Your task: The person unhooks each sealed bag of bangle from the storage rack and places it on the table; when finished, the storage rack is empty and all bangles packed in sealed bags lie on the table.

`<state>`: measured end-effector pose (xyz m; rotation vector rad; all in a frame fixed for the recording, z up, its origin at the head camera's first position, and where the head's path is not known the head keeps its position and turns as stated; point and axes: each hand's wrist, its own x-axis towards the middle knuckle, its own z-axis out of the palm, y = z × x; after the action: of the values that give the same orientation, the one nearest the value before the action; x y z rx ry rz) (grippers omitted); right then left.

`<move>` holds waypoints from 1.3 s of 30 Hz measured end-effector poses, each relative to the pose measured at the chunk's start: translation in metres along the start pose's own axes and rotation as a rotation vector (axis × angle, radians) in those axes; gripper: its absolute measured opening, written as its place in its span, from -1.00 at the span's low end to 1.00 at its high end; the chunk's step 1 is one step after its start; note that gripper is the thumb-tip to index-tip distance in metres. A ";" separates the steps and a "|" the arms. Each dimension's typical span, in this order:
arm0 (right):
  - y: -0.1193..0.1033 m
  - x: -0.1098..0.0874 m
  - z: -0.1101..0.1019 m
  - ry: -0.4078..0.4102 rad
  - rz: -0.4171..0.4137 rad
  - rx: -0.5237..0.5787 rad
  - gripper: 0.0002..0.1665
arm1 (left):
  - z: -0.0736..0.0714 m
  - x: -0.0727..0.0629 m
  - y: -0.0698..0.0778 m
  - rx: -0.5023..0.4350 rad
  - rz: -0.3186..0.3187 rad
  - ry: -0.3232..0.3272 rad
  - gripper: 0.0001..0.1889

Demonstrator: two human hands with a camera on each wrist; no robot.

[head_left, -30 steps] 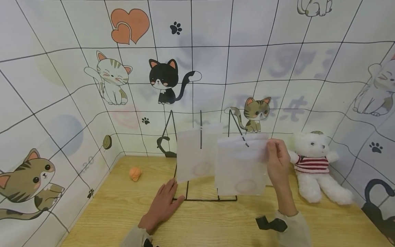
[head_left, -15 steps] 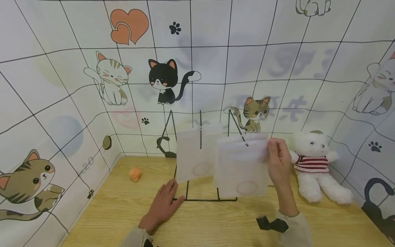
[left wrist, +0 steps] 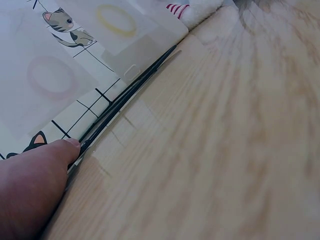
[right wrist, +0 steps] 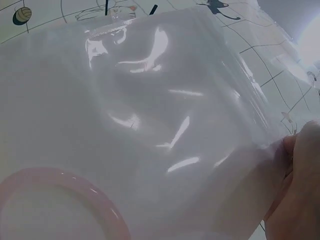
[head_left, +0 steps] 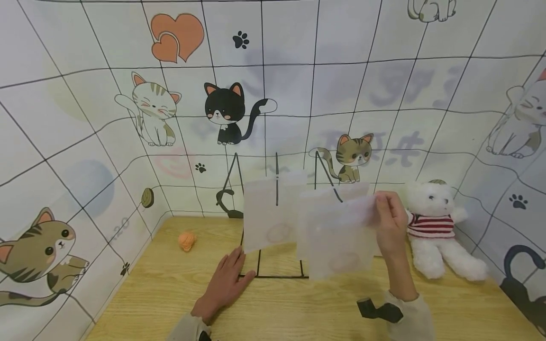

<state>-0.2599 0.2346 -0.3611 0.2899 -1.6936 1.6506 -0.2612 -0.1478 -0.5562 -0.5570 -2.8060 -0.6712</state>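
Note:
My right hand (head_left: pixel 391 222) pinches the upper right corner of a translucent plastic bag (head_left: pixel 337 237). A pink ring shape (right wrist: pixel 107 205) shows on it in the right wrist view. The bag lies at the tip of the right prong of a black wire rack (head_left: pixel 277 276); I cannot tell whether the prong passes through it. Another translucent sheet shows behind it. On the left prong hangs a similar bag (head_left: pixel 268 213) with a faint ring. My left hand (head_left: pixel 223 282) lies flat on the table, fingers extended, at the rack's lower left corner; its thumb (left wrist: pixel 40 175) appears close to the base wire.
A white teddy bear (head_left: pixel 435 232) in a striped shirt sits right of my right hand. An orange ball (head_left: pixel 186 240) lies on the wooden table (head_left: pixel 264 312) at left. Behind stands a cloth wall (head_left: pixel 290 90) printed with cats. A yellow ring shape (left wrist: pixel 116 20) shows in the left wrist view.
My right hand has shifted slightly right, drawing the bag with it. The bag now tilts, and its lower edge hangs lower. My left hand has stayed in place.

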 end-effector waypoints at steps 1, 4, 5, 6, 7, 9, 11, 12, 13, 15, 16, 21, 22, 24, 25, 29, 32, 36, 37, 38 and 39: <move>0.000 0.000 -0.001 0.001 -0.002 0.015 -0.72 | 0.000 0.000 0.000 0.001 -0.003 -0.005 -0.24; 0.000 0.000 -0.002 0.000 -0.024 0.091 -0.70 | -0.001 0.000 0.000 -0.006 -0.019 -0.031 -0.23; 0.000 0.000 -0.002 -0.004 -0.035 0.112 -0.70 | -0.001 0.000 0.000 -0.006 -0.021 -0.035 -0.23; -0.001 0.000 -0.002 -0.008 -0.044 0.128 -0.70 | -0.001 0.000 0.000 -0.009 -0.024 -0.039 -0.23; -0.001 0.000 -0.002 -0.008 -0.050 0.139 -0.69 | -0.001 0.000 0.000 -0.009 -0.024 -0.040 -0.23; -0.002 0.000 -0.002 -0.004 -0.054 0.140 -0.68 | -0.002 0.000 0.000 -0.008 -0.023 -0.040 -0.22; -0.003 0.000 -0.002 0.001 -0.044 0.132 -0.66 | -0.002 0.000 0.000 -0.010 -0.024 -0.042 -0.22; -0.004 0.001 -0.003 0.004 -0.034 0.119 -0.65 | -0.002 0.000 0.000 -0.012 -0.025 -0.044 -0.22; -0.004 0.001 -0.003 0.005 -0.026 0.103 -0.65 | -0.001 0.000 0.000 -0.011 -0.026 -0.045 -0.22; -0.006 0.001 -0.004 -0.004 -0.008 0.090 -0.65 | -0.001 0.001 -0.001 -0.012 -0.025 -0.045 -0.22; -0.006 0.001 -0.005 -0.014 0.000 0.084 -0.65 | 0.000 0.001 -0.001 -0.012 -0.024 -0.043 -0.22; -0.007 0.002 -0.009 -0.147 0.049 0.033 -0.68 | 0.000 0.000 -0.002 -0.022 -0.015 -0.041 -0.23; -0.008 0.002 -0.010 -0.186 0.056 0.010 -0.68 | 0.000 0.000 -0.002 -0.024 -0.013 -0.038 -0.23; -0.009 0.001 -0.010 -0.257 0.065 -0.045 -0.68 | 0.000 0.000 -0.002 -0.025 -0.010 -0.035 -0.23; -0.010 0.001 -0.011 -0.288 0.059 -0.076 -0.67 | 0.000 0.000 -0.002 -0.026 -0.009 -0.033 -0.24; -0.012 0.000 -0.011 -0.421 0.062 -0.151 -0.68 | 0.000 0.000 -0.002 -0.022 -0.009 -0.027 -0.24; -0.010 0.000 -0.011 -0.528 0.078 -0.197 -0.70 | 0.000 -0.001 -0.002 -0.023 -0.010 -0.025 -0.24; -0.008 0.001 -0.011 -0.626 0.100 -0.226 -0.71 | 0.000 -0.001 -0.002 -0.028 -0.014 -0.031 -0.24; -0.007 0.001 -0.011 -0.640 0.102 -0.226 -0.71 | 0.000 -0.001 -0.002 -0.030 -0.014 -0.032 -0.24; -0.007 0.002 -0.011 -0.650 0.109 -0.232 -0.71 | -0.001 -0.001 -0.002 -0.031 -0.014 -0.034 -0.24; -0.006 0.002 -0.011 -0.663 0.116 -0.238 -0.71 | -0.001 -0.001 -0.002 -0.031 -0.014 -0.034 -0.24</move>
<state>-0.2532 0.2450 -0.3562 0.6880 -2.4112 1.5008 -0.2614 -0.1497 -0.5563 -0.5597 -2.8381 -0.7158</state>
